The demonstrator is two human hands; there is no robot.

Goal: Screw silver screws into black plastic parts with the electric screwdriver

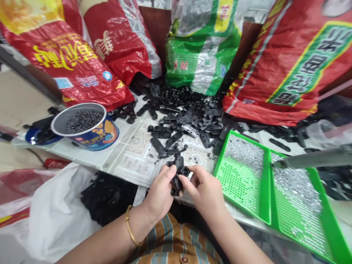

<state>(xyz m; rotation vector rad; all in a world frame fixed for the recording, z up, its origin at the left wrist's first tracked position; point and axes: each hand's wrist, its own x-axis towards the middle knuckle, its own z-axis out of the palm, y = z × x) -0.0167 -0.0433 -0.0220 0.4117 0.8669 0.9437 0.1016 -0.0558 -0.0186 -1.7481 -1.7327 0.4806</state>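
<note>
A black plastic assembly with round knobs is held over the table's front edge. My left hand is closed round its left side, the thumb lying on top. From the right, my right hand pinches the same assembly near a round knob, fingers curled. Just beyond both hands, loose black plastic parts lie in a heap on the patterned tabletop.
A tub of small dark pieces stands at the left. Green trays with small silvery pieces lie at the right, a grey bar above them. Red sacks and a green sack line the back. A white bag hangs lower left.
</note>
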